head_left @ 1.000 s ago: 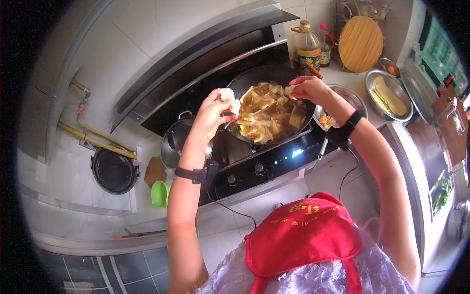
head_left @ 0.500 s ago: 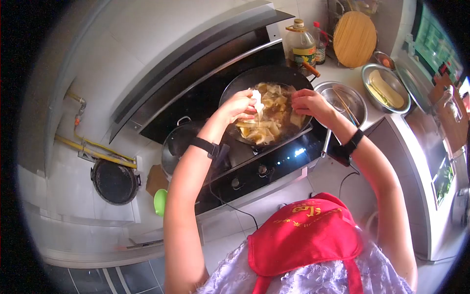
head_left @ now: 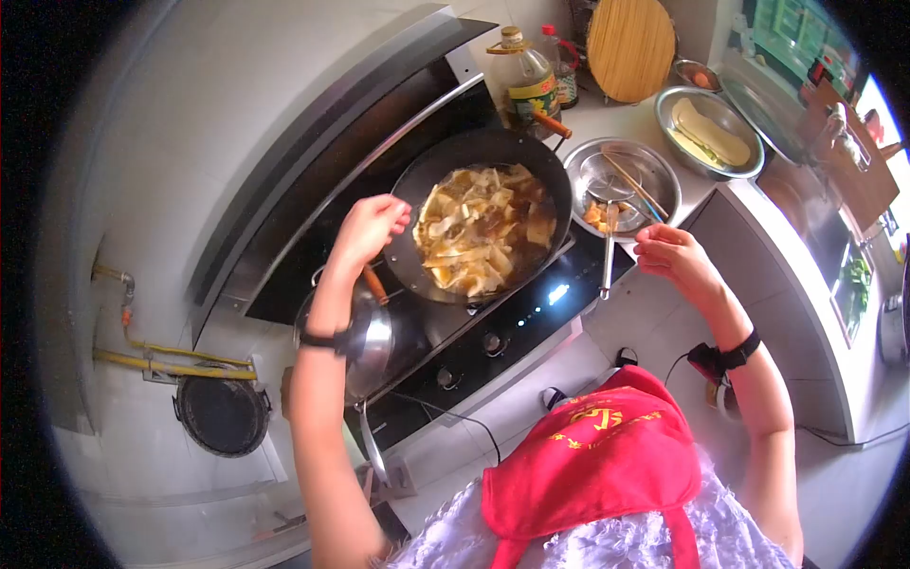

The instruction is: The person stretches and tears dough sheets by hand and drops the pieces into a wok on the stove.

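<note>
Logged from my remote post:

1. Wok (head_left: 529,284): black, two wooden handles, at the right end of the stove (head_left: 417,356). It holds the food (head_left: 483,228), pale pieces in brown liquid; this lies well inside the rim.
2. Left hand (head_left: 373,228): at the wok's left rim, fingers bent and drawn together, a narrow grip. I cannot tell whether it touches the rim or has anything between the fingertips.
3. Right hand (head_left: 678,261): above the near edge of the counter (head_left: 599,114), just beside the bowl; fingers loosely curled and a little parted, and I see them bare.
4. Bowl (head_left: 575,166): steel, at the counter's left edge, next to the wok. In it I count chopsticks (head_left: 630,178) laid slantwise, orange pieces (head_left: 597,214), and a utensil (head_left: 608,266) whose handle juts past the near rim.
5. Basin (head_left: 754,163): steel, toward the counter's right edge, with pale slabs (head_left: 706,131) inside.
6. Oil bottle (head_left: 531,90) and red-capped bottle (head_left: 563,81): upright, at the counter's back left corner.
7. Board (head_left: 630,52): round, wooden, leaning at the counter's back edge.
8. Pan (head_left: 373,337): silver, at the stove's left end, partly behind the left forearm.
</note>
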`<state>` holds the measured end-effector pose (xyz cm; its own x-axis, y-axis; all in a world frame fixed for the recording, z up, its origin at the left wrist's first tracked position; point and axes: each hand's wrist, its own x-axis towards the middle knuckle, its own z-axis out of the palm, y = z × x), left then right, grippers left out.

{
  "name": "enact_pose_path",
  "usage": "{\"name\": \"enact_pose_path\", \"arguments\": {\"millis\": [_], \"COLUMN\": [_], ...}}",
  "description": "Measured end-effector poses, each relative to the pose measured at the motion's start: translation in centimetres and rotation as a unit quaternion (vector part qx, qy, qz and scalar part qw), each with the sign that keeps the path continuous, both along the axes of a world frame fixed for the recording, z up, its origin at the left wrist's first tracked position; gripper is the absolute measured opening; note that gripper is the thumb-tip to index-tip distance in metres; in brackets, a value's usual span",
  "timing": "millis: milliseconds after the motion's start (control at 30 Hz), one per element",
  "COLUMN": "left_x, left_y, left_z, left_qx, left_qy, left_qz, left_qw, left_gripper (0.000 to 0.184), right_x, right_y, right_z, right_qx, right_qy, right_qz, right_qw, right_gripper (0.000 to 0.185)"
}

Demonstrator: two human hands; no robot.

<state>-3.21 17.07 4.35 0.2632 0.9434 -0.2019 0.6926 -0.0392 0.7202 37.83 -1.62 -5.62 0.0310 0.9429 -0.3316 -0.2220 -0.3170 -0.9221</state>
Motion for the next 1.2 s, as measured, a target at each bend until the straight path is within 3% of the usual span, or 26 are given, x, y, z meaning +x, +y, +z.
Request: {"name": "enact_pose_path", "arguments": {"millis": [100, 167, 400, 567, 667, 767, 867, 967, 1000, 1100, 1167, 1200], "left_x": [0.2, 1.3, 10.0, 18.0, 22.0, 25.6, 28.4, 30.4, 30.9, 32.0, 32.6, 32.9], "left_y": [-6.4, -10.3, -17.4, -17.5, -17.1, -16.7, -15.9, -15.3, -15.1, -14.9, -15.0, -15.0], "left_z": [1.5, 1.4, -3.8, -5.9, -5.6, -4.9, -4.1, -3.6, -3.4, -2.9, -2.9, -3.0], "left_qx": [0.017, 0.010, 0.031, 0.029, 0.040, 0.071, 0.077, 0.089, 0.093, 0.099, 0.099, 0.096], "left_qy": [-0.128, -0.153, -0.328, -0.367, -0.376, -0.382, -0.375, -0.364, -0.356, -0.341, -0.333, -0.331], "left_qz": [-0.029, 0.001, 0.204, 0.290, 0.320, 0.328, 0.333, 0.326, 0.326, 0.335, 0.340, 0.347], "left_qw": [0.991, 0.988, 0.922, 0.884, 0.869, 0.861, 0.862, 0.868, 0.870, 0.873, 0.874, 0.872], "left_gripper": [0.023, 0.027, 0.022, 0.022, 0.021, 0.020, 0.020, 0.020, 0.021, 0.021, 0.021, 0.021], "right_x": [3.9, 7.7, 24.8, 39.8, 43.6, 47.9, 45.7, 46.4, 45.9, 47.6, 50.3, 50.0], "right_y": [-0.3, 0.2, 4.6, 11.4, 15.5, 19.9, 22.1, 25.5, 25.0, 27.4, 31.5, 32.4], "right_z": [0.3, -0.2, -0.8, -5.7, -6.6, -12.1, -13.1, -15.7, -15.2, -14.9, -18.6, -18.0], "right_qx": [-0.003, 0.011, -0.058, -0.035, -0.084, -0.106, -0.205, -0.197, -0.119, -0.111, -0.019, 0.011], "right_qy": [0.003, -0.001, -0.129, -0.274, -0.355, -0.320, -0.381, -0.620, -0.729, -0.702, -0.749, -0.745], "right_qz": [-0.052, -0.058, -0.061, -0.065, -0.010, 0.071, 0.122, 0.248, 0.181, 0.182, 0.279, 0.290], "right_qw": [0.999, 0.998, 0.988, 0.959, 0.931, 0.939, 0.893, 0.717, 0.649, 0.680, 0.601, 0.601], "right_gripper": [0.009, 0.010, 0.015, 0.018, 0.014, 0.014, 0.014, 0.016, 0.022, 0.030, 0.032, 0.032]}}
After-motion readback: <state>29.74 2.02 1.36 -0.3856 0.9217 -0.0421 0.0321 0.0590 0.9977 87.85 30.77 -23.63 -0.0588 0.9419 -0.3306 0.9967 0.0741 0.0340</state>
